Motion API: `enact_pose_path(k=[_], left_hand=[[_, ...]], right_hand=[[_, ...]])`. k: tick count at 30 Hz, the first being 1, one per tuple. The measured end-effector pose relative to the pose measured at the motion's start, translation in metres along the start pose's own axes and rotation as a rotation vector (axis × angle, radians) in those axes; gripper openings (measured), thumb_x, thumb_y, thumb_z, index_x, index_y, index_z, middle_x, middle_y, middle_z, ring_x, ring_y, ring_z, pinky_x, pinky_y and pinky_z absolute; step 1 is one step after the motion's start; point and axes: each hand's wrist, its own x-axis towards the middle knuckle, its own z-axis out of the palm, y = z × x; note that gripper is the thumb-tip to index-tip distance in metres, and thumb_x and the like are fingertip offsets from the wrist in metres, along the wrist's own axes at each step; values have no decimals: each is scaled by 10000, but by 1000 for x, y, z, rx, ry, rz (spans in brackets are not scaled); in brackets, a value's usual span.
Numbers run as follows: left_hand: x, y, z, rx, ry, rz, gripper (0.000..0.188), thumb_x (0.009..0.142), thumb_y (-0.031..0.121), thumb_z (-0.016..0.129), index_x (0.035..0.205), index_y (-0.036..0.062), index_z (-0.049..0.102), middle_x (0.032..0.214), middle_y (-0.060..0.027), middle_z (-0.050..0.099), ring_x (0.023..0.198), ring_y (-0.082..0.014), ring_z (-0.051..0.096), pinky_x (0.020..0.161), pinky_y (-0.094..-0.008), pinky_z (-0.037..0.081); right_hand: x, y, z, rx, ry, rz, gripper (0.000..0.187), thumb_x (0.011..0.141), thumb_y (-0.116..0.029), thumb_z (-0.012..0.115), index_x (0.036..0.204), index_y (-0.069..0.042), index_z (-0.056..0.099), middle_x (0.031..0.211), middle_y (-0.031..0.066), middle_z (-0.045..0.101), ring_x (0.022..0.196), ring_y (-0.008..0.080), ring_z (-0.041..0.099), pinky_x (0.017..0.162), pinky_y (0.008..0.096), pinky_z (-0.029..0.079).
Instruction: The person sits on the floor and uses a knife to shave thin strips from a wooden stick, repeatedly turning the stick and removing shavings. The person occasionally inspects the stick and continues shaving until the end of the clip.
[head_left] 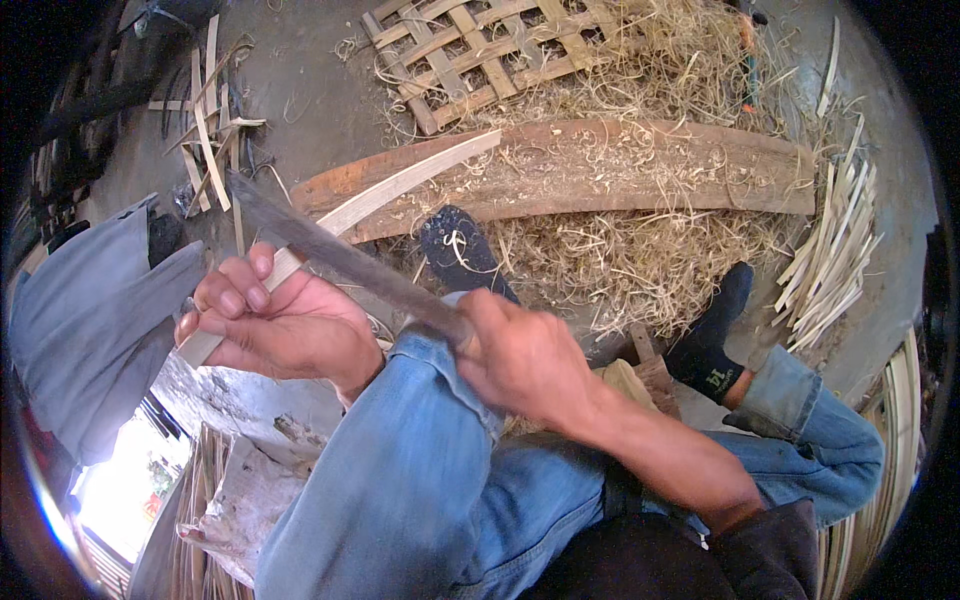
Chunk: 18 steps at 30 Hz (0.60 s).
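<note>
My left hand (305,320) pinches the near part of a pale, flat bamboo strip (415,178), fingers curled around it. The strip's far part reaches over a long wooden plank (660,180). In my right hand (525,355) is a long knife (345,252), its handle hidden in the closed fist beside my raised left knee. The broad, dark grey blade slants up to the left and crosses over the strip just beyond my left fingers. Whether its edge bites into the strip I cannot tell. Small shavings lie on the plank.
Curly shavings (620,265) heap around the plank and my dark-socked feet. A woven lattice panel (490,50) lies at the far side. Thin strips (835,245) are piled at the right; more strips (205,130) lie far left. Grey cloth (95,310) hangs at the left.
</note>
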Motion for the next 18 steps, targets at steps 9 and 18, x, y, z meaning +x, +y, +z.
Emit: enact_pose_path(k=[9,18], left_hand=[[-5,2,5,108,12,-2,119,998,243,508,1114,226,486,774,48,410,668,-51,380,678,-243,385],[-5,6,10,32,56,-18,95,975,225,547,1060,223,505,753,53,423,653,-64,383,653,-239,377]], right_hand=[[24,56,-2,-63,17,253,352,785,-131,633,1066,30,497,685,261,616,686,438,635,628,481,528],[32,88,-20,-243,24,259,367,764,-120,655,1048,34,481,684,247,607,695,430,628,617,499,507]])
